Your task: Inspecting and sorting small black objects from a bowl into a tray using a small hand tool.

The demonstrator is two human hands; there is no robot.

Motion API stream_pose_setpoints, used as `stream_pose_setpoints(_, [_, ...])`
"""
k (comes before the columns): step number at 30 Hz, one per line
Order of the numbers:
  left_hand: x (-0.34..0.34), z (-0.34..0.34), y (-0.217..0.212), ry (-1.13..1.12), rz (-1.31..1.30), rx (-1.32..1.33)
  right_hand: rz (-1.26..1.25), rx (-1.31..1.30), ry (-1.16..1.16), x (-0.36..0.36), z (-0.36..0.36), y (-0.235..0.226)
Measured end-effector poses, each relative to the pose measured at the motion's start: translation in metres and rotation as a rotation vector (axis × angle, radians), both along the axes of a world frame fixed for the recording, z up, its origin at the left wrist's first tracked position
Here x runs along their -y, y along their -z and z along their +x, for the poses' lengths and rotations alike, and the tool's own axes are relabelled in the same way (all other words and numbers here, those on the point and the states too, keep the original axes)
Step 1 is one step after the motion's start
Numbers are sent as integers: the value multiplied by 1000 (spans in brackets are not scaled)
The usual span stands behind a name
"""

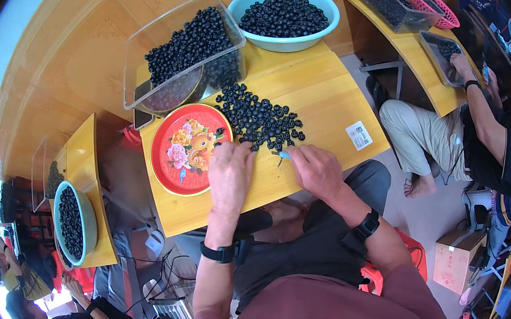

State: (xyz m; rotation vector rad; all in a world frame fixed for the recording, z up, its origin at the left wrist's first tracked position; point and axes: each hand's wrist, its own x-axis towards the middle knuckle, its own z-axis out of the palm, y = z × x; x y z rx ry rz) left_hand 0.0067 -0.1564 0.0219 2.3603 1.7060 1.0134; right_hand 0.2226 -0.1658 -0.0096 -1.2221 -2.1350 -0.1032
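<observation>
A loose pile of black, round, bead-like pieces (260,118), some with a hole showing, lies on the yellow wooden table (324,98). My left hand (230,170) is closed at the near edge of the pile, beside a red round tray (168,163) with painted flowers. Its fingertips are bent down by a few pieces, and what they pinch is hidden. To the right, my right hand (318,171) grips a small knife-like tool with a light blue handle (285,155), its tip pointing left toward the pieces. A few small crumbs lie below the tip.
Behind the pile stand a clear plastic bin (189,50) and a light blue basin (322,29), both filled with black pieces. A white label (359,136) is stuck on the table at right. People work at side tables, with another basin (88,222) at left.
</observation>
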Motion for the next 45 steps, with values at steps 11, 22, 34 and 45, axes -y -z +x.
stream_pose_setpoints(11, [8,18,11,3,-116,10,-5,0,-13,-1,1,0])
stream_pose_setpoints(22, [19,27,29,-61,-341,570,-19,1,-15,0,1,1])
stream_pose_setpoints(34, [24,38,37,-127,-328,751,11,11,-59,0,2,1])
stream_pose_setpoints(45, [26,40,28,-84,-353,735,7,56,-105,-1,3,-2])
